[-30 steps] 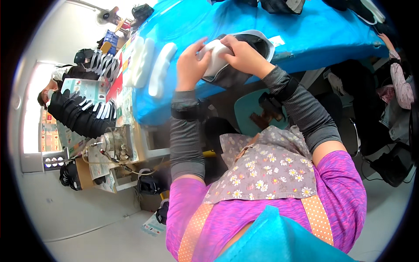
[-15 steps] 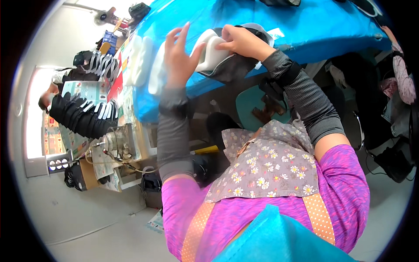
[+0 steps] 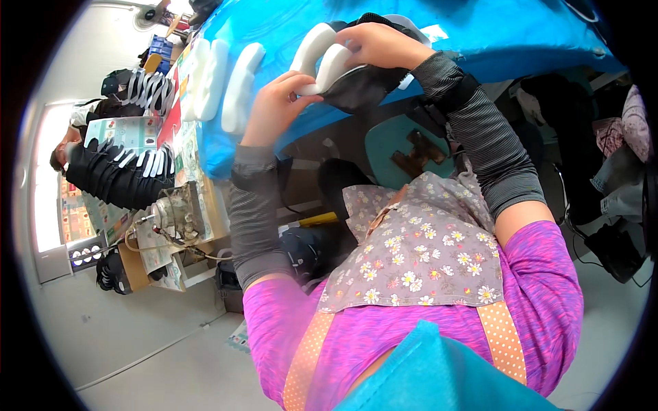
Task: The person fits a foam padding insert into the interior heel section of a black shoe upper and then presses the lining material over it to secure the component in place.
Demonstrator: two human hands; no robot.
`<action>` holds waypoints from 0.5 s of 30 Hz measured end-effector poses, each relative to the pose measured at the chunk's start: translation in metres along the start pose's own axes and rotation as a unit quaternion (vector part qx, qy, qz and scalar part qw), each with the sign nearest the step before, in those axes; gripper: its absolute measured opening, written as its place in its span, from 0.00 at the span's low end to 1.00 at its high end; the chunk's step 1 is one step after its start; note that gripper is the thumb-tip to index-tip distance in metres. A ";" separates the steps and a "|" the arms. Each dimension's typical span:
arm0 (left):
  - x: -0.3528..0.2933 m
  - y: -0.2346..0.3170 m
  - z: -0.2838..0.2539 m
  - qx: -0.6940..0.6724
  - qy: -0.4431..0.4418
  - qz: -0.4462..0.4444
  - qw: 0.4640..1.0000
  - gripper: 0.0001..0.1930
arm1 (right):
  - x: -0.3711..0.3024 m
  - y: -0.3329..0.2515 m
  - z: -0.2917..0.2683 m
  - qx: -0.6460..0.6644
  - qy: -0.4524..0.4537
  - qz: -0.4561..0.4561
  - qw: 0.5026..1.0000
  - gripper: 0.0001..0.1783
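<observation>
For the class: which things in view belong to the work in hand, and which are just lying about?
Belongs:
white piece, pinched by the left hand
dark item, at the right hand
blue table
loose white strips, probably

Seemingly just about:
fan
blue crate
metal machine
brown thing, unclear, on the teal chair

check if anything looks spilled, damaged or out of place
Nothing clearly stands out. The loose white pads lie roughly side by side on the blue table cover, with no visible spill or damage. The left hand and right hand are at a white curved piece against a black item.
</observation>
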State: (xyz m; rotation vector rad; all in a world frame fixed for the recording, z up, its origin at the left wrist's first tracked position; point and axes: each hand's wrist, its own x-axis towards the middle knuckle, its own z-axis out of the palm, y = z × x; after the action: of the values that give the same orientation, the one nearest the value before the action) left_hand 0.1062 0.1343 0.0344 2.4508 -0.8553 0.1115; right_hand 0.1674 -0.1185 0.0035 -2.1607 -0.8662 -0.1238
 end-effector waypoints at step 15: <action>-0.001 0.046 0.018 0.223 0.168 0.103 0.955 0.35 | 0.001 0.005 0.001 0.027 -0.014 -0.023 0.999 0.22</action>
State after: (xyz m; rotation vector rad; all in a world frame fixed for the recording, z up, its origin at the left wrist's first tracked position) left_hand 0.0760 0.0957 0.0405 2.6215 -1.0093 0.8574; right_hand 0.1706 -0.1199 0.0004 -2.0984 -0.9243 -0.0935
